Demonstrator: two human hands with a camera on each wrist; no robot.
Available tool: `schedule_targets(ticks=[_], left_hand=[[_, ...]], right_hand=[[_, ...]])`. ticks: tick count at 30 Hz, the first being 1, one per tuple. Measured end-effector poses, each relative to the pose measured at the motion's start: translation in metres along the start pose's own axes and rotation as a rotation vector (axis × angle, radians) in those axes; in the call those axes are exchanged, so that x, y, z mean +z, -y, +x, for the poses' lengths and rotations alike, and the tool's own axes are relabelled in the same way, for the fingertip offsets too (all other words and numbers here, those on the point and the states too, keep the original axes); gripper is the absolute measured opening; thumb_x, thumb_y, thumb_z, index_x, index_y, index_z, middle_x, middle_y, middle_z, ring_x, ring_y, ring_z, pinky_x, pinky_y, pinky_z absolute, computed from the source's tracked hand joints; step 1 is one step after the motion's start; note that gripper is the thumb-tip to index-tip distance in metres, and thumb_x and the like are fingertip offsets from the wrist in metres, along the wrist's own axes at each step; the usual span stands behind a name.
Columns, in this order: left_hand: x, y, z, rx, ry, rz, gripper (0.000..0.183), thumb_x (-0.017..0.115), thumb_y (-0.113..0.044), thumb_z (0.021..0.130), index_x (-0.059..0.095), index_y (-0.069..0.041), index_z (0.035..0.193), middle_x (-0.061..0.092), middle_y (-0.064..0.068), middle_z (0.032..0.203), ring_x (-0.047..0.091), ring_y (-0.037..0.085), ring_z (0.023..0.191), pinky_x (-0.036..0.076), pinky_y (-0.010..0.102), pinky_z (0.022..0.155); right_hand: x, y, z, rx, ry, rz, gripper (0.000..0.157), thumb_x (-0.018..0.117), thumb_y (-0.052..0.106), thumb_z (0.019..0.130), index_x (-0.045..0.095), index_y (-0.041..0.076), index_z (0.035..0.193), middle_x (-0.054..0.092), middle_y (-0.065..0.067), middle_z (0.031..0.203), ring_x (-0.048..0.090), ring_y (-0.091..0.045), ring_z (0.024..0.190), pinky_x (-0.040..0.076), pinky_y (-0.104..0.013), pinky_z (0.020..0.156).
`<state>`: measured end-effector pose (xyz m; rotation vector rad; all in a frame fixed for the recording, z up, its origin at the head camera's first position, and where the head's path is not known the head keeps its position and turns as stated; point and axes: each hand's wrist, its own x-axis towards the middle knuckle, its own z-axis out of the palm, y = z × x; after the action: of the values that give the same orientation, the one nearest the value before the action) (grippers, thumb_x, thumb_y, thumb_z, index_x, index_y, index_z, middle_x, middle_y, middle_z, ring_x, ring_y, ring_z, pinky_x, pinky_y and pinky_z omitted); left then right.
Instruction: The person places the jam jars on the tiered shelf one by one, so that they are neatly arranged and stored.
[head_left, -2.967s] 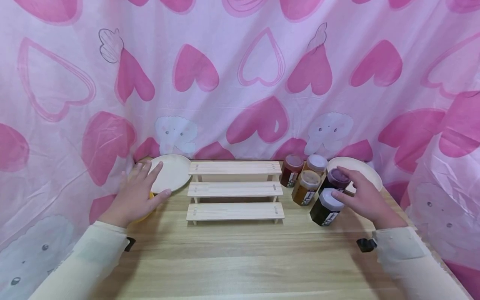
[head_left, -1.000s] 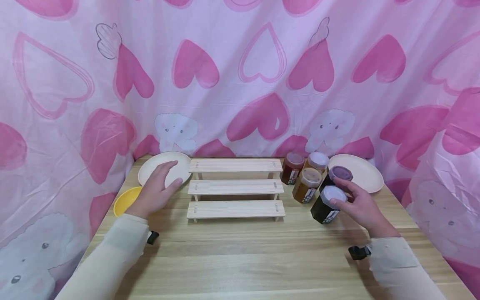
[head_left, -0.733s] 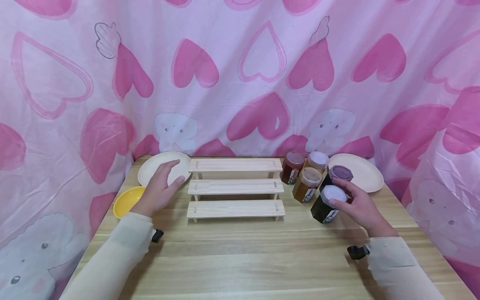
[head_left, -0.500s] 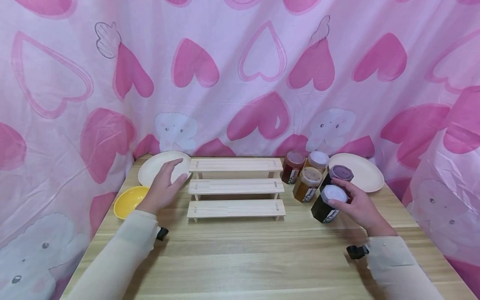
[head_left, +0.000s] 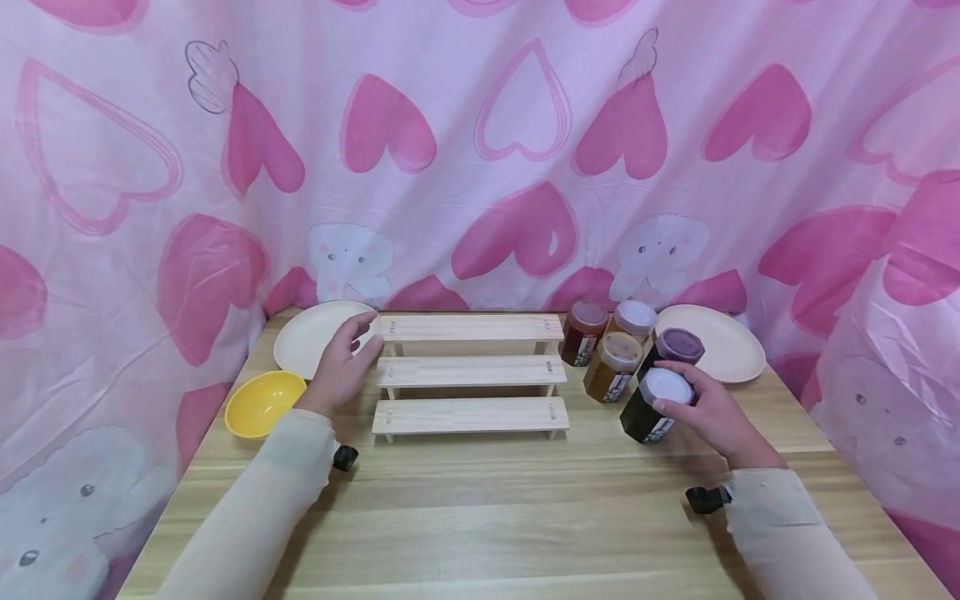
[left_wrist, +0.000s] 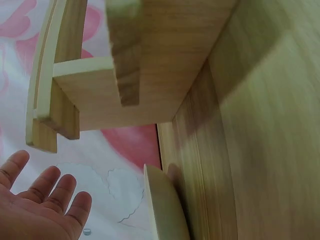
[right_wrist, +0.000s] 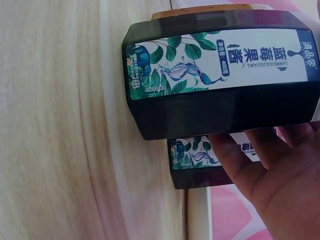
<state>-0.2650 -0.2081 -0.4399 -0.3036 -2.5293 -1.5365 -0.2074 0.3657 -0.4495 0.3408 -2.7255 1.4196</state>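
My right hand grips the top of a dark jam jar with a white lid, thumb at the near side of the lid and fingers behind it. In the right wrist view the jar's blueberry label faces the camera; the thumb is hidden there. A second dark jar with a purple lid stands just behind. My left hand hovers with relaxed, spread fingers beside the left end of a three-step wooden rack. The left wrist view shows its fingers apart from the rack's steps, holding nothing.
Several jars stand right of the rack: a red one, an amber one and another amber one behind. Cream plates lie at the back left and back right. A yellow bowl sits near the table's left edge.
My left hand has moved right, from over the yellow bowl to the rack's left end. My right hand has closed in around the white-lidded jar, which has stayed in place.
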Motion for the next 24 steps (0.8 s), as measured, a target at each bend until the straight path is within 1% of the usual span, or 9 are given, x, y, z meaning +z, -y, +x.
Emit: schedule_targets(ticks=[6,8,12,15,17,18,21,22,24], left_hand=[[0.007,0.002,0.008,-0.038,0.01,-0.089,0.052,0.052,-0.023,0.112,0.041,-0.004,0.159,0.039,0.018,0.166,0.033,0.039,0.155,0.028,0.055,0.126],[0.009,0.003,0.011,-0.049,0.007,-0.13,0.051,0.05,-0.021,0.112,0.041,-0.003,0.159,0.039,0.018,0.166,0.033,0.037,0.155,0.028,0.053,0.126],[0.015,0.005,0.015,-0.051,-0.006,-0.185,0.049,0.048,-0.018,0.113,0.041,-0.002,0.158,0.041,0.019,0.164,0.034,0.035,0.154,0.027,0.052,0.127],[0.019,0.005,0.018,-0.066,-0.006,-0.232,0.048,0.048,-0.02,0.113,0.044,-0.005,0.158,0.041,0.015,0.165,0.035,0.031,0.154,0.026,0.05,0.127],[0.022,0.005,0.019,-0.082,-0.001,-0.263,0.047,0.048,-0.022,0.113,0.045,-0.007,0.158,0.04,0.011,0.166,0.034,0.027,0.154,0.027,0.047,0.127],[0.023,0.005,0.019,-0.096,0.001,-0.272,0.047,0.047,-0.023,0.113,0.045,-0.009,0.158,0.04,0.009,0.167,0.035,0.024,0.153,0.029,0.044,0.126],[0.025,0.004,0.02,-0.139,0.004,-0.289,0.046,0.046,-0.026,0.114,0.046,-0.012,0.158,0.042,0.008,0.165,0.048,0.022,0.136,0.045,0.035,0.11],[0.026,0.004,0.02,-0.15,0.005,-0.291,0.046,0.046,-0.026,0.114,0.046,-0.012,0.158,0.043,0.008,0.163,0.051,0.021,0.126,0.049,0.032,0.102],[0.026,0.005,0.022,-0.173,0.007,-0.305,0.046,0.045,-0.025,0.114,0.046,-0.011,0.158,0.046,0.01,0.159,0.051,0.017,0.108,0.049,0.026,0.088]], right_hand=[[0.001,-0.004,0.0,-0.017,-0.008,0.015,0.061,0.077,0.01,0.096,0.049,-0.001,0.148,0.058,0.004,0.126,0.058,-0.001,0.106,0.05,-0.016,0.086],[0.002,-0.004,0.001,-0.02,-0.01,0.022,0.06,0.077,0.01,0.096,0.05,0.0,0.148,0.058,0.007,0.125,0.058,-0.001,0.106,0.05,-0.016,0.086],[0.003,-0.001,0.002,-0.017,-0.019,0.024,0.059,0.077,0.011,0.096,0.051,0.003,0.148,0.058,0.004,0.126,0.058,-0.003,0.106,0.049,-0.016,0.086],[0.004,-0.002,0.002,-0.017,-0.029,0.021,0.058,0.077,0.011,0.097,0.052,0.003,0.148,0.058,0.006,0.126,0.058,-0.002,0.107,0.049,-0.016,0.087],[0.004,-0.003,0.001,-0.015,-0.032,0.031,0.058,0.076,0.011,0.097,0.051,0.003,0.149,0.057,0.009,0.126,0.058,-0.002,0.107,0.048,-0.016,0.087],[0.004,-0.003,0.001,-0.016,-0.033,0.035,0.058,0.076,0.01,0.097,0.051,0.002,0.149,0.057,0.01,0.126,0.058,-0.002,0.108,0.048,-0.015,0.088],[0.005,-0.005,0.0,-0.018,-0.031,0.055,0.058,0.076,0.009,0.097,0.05,0.001,0.149,0.057,0.013,0.126,0.058,-0.002,0.109,0.047,-0.015,0.089],[0.005,-0.006,0.0,-0.018,-0.031,0.058,0.058,0.075,0.009,0.097,0.05,0.001,0.149,0.057,0.014,0.126,0.058,-0.001,0.109,0.047,-0.015,0.089],[0.005,-0.007,0.0,-0.016,-0.033,0.059,0.058,0.075,0.008,0.097,0.05,0.001,0.149,0.057,0.014,0.126,0.058,-0.001,0.109,0.047,-0.015,0.089]])
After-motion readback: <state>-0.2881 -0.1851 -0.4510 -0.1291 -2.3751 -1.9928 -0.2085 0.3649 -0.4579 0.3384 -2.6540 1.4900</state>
